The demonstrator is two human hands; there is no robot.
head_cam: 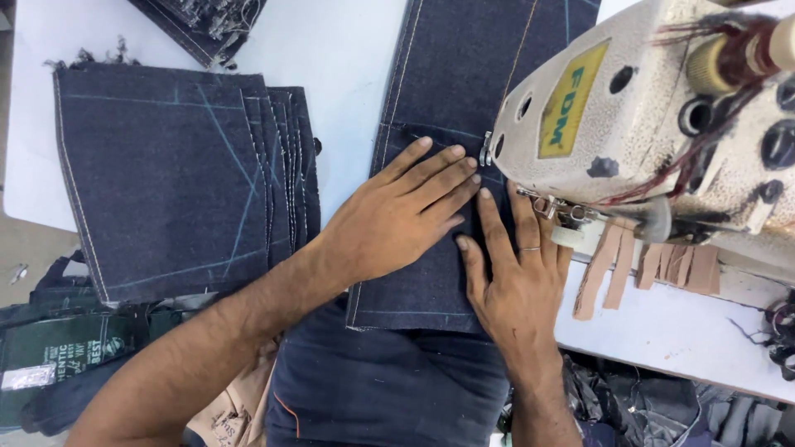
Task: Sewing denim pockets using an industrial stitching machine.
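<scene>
While both my hands lie flat with fingers spread, grasping nothing, my left hand (397,217) and right hand (517,277) press the denim piece (443,91) on the counter (348,58) at the sewing machine (654,124). I judge it aligning; feeding steadily follows.

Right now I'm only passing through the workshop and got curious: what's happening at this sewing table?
A person is pressing a dark denim panel flat on the white table at a beige sewing machine. The left hand lies spread on the cloth, fingers pointing toward the machine's needle area; the right hand, wearing a ring, rests flat beside it. A stack of cut denim pieces with chalk lines sits to the left, and tan strips hang off the table edge by the machine.
</scene>
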